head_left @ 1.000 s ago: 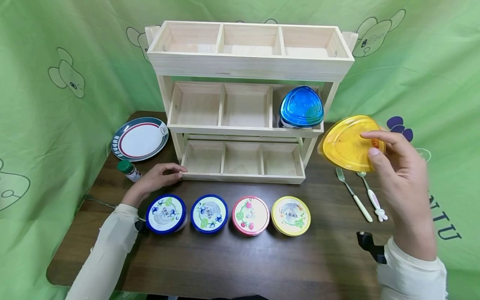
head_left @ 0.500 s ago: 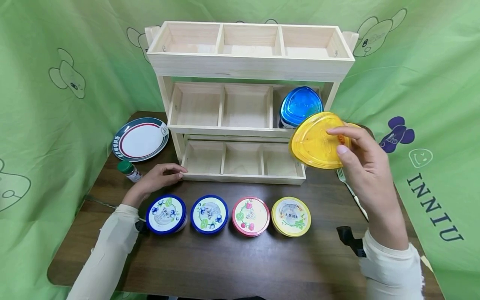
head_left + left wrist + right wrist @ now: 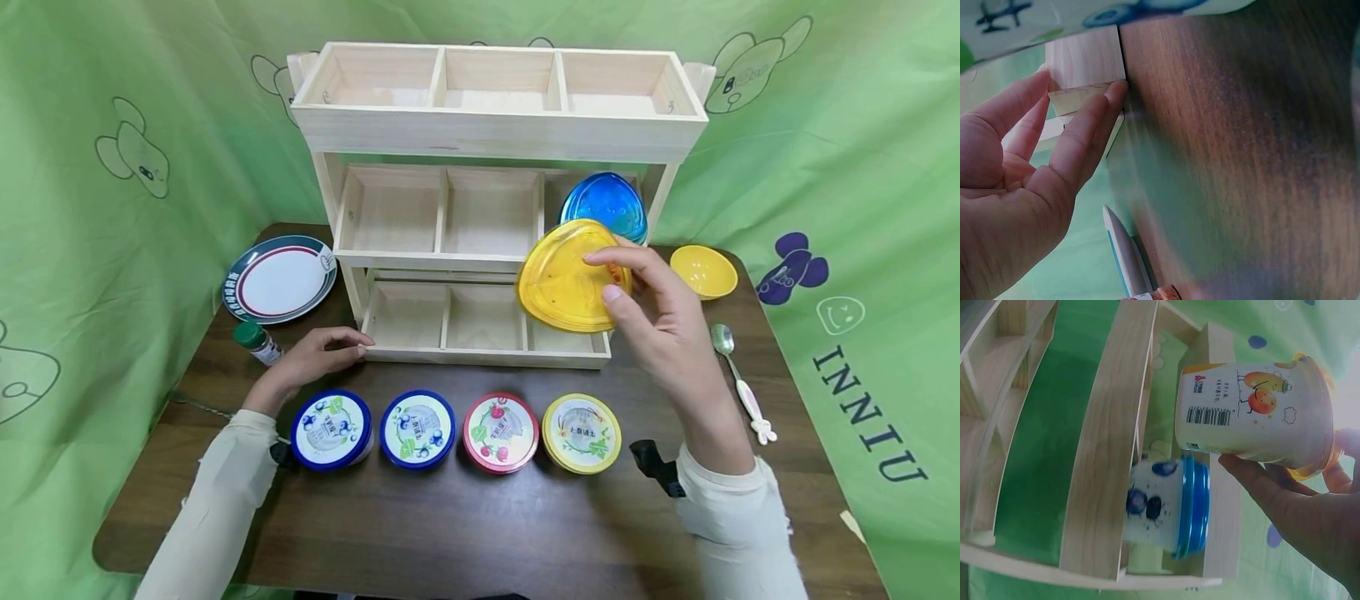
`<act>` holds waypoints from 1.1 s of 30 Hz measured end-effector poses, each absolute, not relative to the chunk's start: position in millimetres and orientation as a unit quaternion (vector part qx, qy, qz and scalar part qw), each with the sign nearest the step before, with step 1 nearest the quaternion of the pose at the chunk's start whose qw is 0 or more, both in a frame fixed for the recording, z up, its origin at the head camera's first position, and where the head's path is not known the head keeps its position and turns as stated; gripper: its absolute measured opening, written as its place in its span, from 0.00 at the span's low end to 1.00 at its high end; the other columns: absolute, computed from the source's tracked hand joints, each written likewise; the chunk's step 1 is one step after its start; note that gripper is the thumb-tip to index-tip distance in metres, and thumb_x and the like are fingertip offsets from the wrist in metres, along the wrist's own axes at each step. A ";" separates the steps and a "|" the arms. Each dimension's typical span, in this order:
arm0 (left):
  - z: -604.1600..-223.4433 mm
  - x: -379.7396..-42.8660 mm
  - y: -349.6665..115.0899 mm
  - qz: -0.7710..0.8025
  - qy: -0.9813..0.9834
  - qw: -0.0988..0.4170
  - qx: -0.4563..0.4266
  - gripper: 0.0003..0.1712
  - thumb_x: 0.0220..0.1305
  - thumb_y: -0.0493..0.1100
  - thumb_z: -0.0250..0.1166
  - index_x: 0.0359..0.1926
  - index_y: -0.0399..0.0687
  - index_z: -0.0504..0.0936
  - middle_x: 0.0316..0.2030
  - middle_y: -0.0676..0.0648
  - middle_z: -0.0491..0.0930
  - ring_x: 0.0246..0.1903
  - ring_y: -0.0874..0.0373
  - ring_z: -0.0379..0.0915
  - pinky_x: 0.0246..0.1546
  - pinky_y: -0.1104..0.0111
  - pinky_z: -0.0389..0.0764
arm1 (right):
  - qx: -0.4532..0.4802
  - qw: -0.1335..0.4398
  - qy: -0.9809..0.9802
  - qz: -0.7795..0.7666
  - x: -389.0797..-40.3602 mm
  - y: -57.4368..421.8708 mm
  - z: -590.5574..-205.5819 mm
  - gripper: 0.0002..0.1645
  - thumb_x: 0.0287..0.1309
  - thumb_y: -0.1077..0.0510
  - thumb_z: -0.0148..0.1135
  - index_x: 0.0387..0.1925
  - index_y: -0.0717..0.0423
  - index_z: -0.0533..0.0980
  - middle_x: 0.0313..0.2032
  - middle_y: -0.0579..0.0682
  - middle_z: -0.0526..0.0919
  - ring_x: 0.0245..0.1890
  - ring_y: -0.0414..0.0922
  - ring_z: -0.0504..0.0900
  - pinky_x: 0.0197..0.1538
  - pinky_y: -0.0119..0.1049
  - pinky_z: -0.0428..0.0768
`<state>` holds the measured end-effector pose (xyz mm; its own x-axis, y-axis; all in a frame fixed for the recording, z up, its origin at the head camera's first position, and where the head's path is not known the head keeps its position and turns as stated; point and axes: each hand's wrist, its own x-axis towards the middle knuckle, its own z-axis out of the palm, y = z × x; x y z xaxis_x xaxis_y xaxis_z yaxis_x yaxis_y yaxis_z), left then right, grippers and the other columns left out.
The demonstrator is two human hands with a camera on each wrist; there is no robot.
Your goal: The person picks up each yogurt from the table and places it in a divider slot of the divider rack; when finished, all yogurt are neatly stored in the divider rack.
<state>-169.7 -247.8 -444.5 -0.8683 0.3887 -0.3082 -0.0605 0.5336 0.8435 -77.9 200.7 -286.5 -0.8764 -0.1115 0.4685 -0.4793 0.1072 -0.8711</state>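
My right hand (image 3: 667, 333) grips a white paper-walled yogurt cup (image 3: 1235, 412) by its yellow plastic lid (image 3: 566, 275). It hangs in front of the right side of the wooden three-tier shelf (image 3: 498, 133), overlapping the middle and bottom tiers in the head view. Behind it, a cup with a blue lid (image 3: 606, 200) stands in the middle tier's right compartment. In the right wrist view this blue-lidded cup (image 3: 1154, 500) lies below the held one. My left hand (image 3: 318, 358) pinches the bottom tier's front left corner, thumb and fingers on either side of the wood (image 3: 1085, 65).
A row of round tubs with blue, pink (image 3: 501, 432) and yellow rims (image 3: 582, 433) stands before the shelf. At left are a plate (image 3: 279, 279) and a green-capped bottle (image 3: 258, 342). At right are a yellow bowl (image 3: 703, 272) and a white-handled spoon (image 3: 744, 392).
My right hand has carried the yellow-lidded yogurt cup leftward from beside the shelf to in front of it, uncovering the yellow bowl. My left hand stays at the shelf corner.
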 end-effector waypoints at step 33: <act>-443.6 -168.1 -248.0 0.484 0.836 0.238 0.096 0.18 0.83 0.41 0.61 0.65 0.37 0.83 0.64 0.33 0.79 0.64 0.38 0.71 0.68 0.42 0.73 | 0.226 0.206 -0.711 0.634 -150.2 142.5 -283.9 0.18 0.76 0.64 0.56 0.60 0.69 0.79 0.63 0.50 0.81 0.69 0.48 0.74 0.72 0.43 0.75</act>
